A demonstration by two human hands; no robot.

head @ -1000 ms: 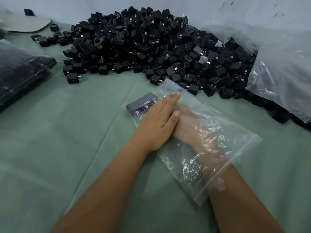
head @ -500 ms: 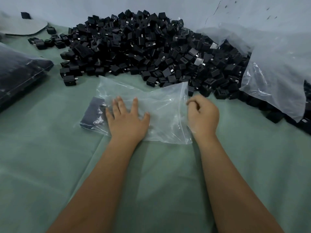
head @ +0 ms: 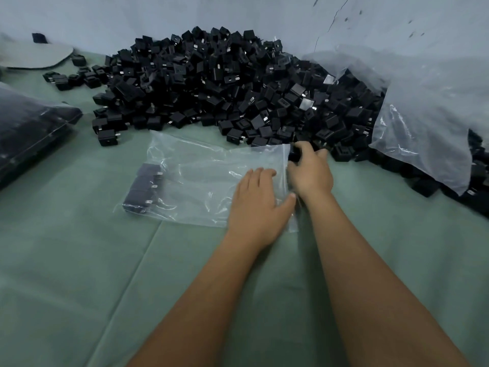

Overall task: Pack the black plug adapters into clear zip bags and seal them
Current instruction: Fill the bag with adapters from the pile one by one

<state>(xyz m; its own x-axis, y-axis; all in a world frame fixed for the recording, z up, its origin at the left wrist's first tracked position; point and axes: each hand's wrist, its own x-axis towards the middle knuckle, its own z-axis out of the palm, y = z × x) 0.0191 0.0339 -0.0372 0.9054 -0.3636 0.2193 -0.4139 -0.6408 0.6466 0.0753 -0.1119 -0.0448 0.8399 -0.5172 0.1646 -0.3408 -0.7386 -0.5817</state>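
- Head view, only one camera here: a clear zip bag (head: pixel 211 181) lies flat on the green cloth (head: pixel 79 274) covering the table, its open end pointing right.
- Inside the bag, pushed up against the closed left end, there's a short row of black adapters (head: pixel 144 188), metal prongs facing right.
- The left hand (head: pixel 258 205) lies palm down on the right part of the bag, fingers straight and together, thumb out toward the bag's mouth. So it's flat and pressing, not gripping anything.
- The right hand (head: pixel 311 172) is just past the bag's open edge, right beside the left hand, at the near rim of the big pile of adapters (head: pixel 225 83). Its fingers are curled around something black, looks like one adapter (head: pixel 294 155), though it's mostly hidden by the fingers so I wouldn't swear to it.
- The pile runs along the back of the table against the pale wall (head: pixel 158 14), with a few strays off to the left.
- On the right, a large crumpled plastic bag (head: pixel 423 115) drapes over part of the pile.
- At the left edge sits a filled bag of dark stuff (head: pixel 29 136); contents are too blurry to tell.
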